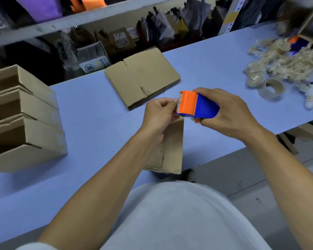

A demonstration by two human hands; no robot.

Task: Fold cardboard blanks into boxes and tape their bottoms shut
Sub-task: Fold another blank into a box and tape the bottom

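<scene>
Boxes [23, 116] stand open beside stacked blanks [143, 78].

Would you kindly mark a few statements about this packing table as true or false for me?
1. The right hand holds the tape dispenser. True.
2. The left hand rests flat on the table. False: it pinches at the dispenser's orange end.
3. Folded boxes stand at the left. True.
4. The flat cardboard stack lies on the floor. False: it lies on the table.
</scene>
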